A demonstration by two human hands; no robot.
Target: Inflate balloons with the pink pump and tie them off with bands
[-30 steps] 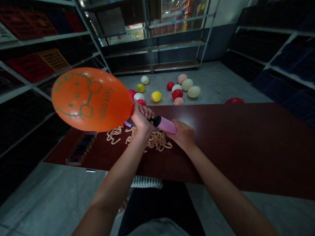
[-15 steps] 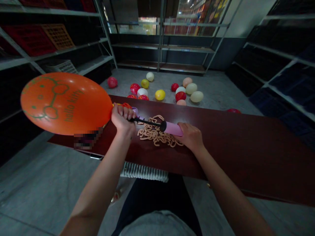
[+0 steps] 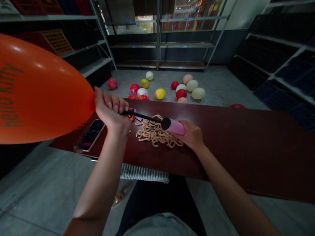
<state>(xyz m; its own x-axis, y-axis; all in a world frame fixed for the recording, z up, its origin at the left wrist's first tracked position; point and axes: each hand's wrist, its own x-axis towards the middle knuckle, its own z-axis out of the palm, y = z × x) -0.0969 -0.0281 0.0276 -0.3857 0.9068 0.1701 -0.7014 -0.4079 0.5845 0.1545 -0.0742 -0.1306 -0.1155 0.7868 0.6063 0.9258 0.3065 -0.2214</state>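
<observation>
A large inflated orange balloon (image 3: 46,95) with "hello kitty" lettering fills the left side, cut off by the picture edge. My left hand (image 3: 112,109) is closed at the balloon's neck, around the end of a hand pump's black rod; the neck itself is hidden by the fingers. The balloon pump (image 3: 174,126) has a pink barrel, and my right hand (image 3: 191,133) is wrapped round it. Between the hands, a length of black rod shows. Under the pump lies a tangled heap of thin beige uninflated balloons (image 3: 157,134).
A phone (image 3: 94,132) lies on the dark red table (image 3: 236,141), left of my left forearm. Several inflated balloons (image 3: 160,94) lie on the floor beyond. Metal shelves (image 3: 182,46) with crates stand around. Small purple and red pieces (image 3: 137,114) sit behind the heap.
My left hand has moved left and up, carrying the orange balloon partly out of view. More of the phone now shows. My right hand keeps its hold on the pump, nearly in place.
</observation>
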